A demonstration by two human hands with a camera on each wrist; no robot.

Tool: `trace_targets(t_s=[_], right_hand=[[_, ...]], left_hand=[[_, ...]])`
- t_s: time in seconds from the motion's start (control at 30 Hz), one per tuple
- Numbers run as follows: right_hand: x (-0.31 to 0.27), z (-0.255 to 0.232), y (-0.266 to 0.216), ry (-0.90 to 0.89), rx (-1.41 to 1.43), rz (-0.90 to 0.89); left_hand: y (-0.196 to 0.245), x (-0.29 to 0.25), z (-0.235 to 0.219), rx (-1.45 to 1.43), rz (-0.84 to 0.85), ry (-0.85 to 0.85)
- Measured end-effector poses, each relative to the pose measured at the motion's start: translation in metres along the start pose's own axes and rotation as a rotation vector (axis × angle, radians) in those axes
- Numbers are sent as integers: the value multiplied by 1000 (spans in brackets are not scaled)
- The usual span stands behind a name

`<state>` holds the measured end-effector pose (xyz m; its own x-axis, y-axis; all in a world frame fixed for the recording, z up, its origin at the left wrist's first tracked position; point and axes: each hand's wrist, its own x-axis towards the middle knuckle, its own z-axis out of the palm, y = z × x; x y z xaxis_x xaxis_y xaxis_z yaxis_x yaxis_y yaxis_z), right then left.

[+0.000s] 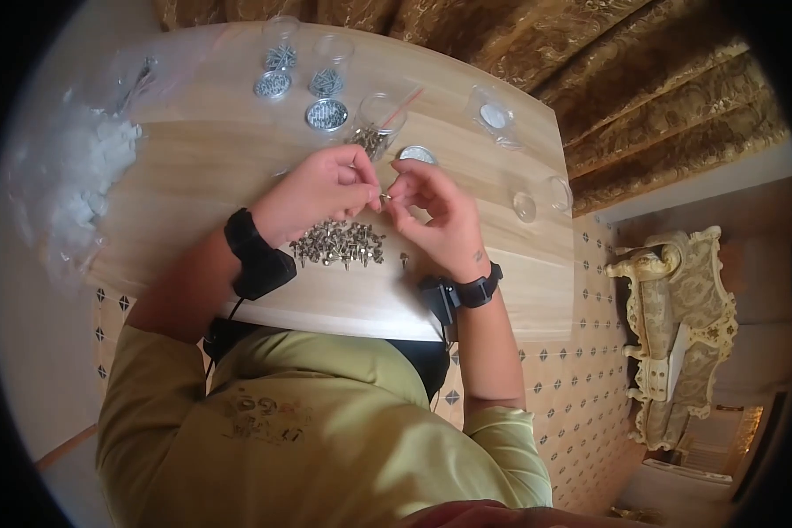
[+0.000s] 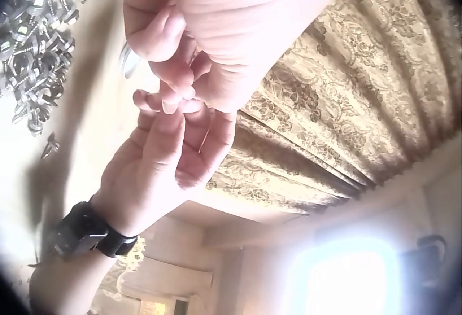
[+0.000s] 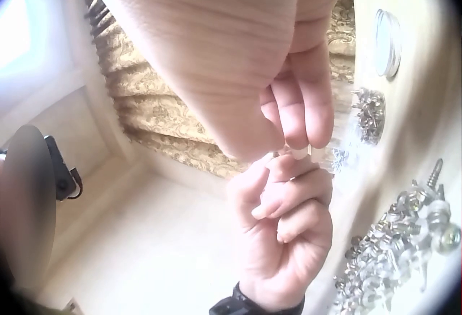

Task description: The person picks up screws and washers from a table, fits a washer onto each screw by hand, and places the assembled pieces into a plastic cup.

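Over the table, the left hand (image 1: 326, 187) and right hand (image 1: 440, 216) meet fingertip to fingertip. Between them both pinch a small metal screw (image 1: 385, 197), mostly hidden by the fingers in either wrist view. Just below the left hand lies a heap of screws with broad heads (image 1: 339, 244), also seen as a screw pile (image 3: 397, 250) in the right wrist view. One loose screw (image 1: 404, 259) lies apart from the heap, to its right. Beyond the hands stands a clear jar (image 1: 383, 110) part filled with similar screws, a round lid (image 1: 416, 155) beside it.
Farther back are two clear jars of silver screws, one jar (image 1: 330, 66) nearer and another jar (image 1: 280, 44) behind, with screw-filled lids (image 1: 326, 114) in front. Crumpled clear plastic (image 1: 79, 176) covers the left side. A small bag (image 1: 495, 117) and clear discs (image 1: 524, 207) lie at right.
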<state>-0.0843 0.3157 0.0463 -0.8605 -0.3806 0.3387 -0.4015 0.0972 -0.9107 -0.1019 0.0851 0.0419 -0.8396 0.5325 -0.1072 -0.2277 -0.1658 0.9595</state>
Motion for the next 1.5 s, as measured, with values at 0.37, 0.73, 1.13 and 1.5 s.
trace_targets(t_s=[0.37, 0.73, 1.13, 1.5], right_hand=[[3, -27, 16, 221, 105, -11], [10, -54, 37, 363, -110, 121], [1, -51, 11, -623, -163, 376], [-5, -38, 13, -334, 29, 461]], left_hand=[[27, 6, -9, 59, 197, 174], [34, 47, -16, 507, 480, 376], [-20, -5, -4, 265, 385, 129], [-21, -14, 5, 434, 274, 26]])
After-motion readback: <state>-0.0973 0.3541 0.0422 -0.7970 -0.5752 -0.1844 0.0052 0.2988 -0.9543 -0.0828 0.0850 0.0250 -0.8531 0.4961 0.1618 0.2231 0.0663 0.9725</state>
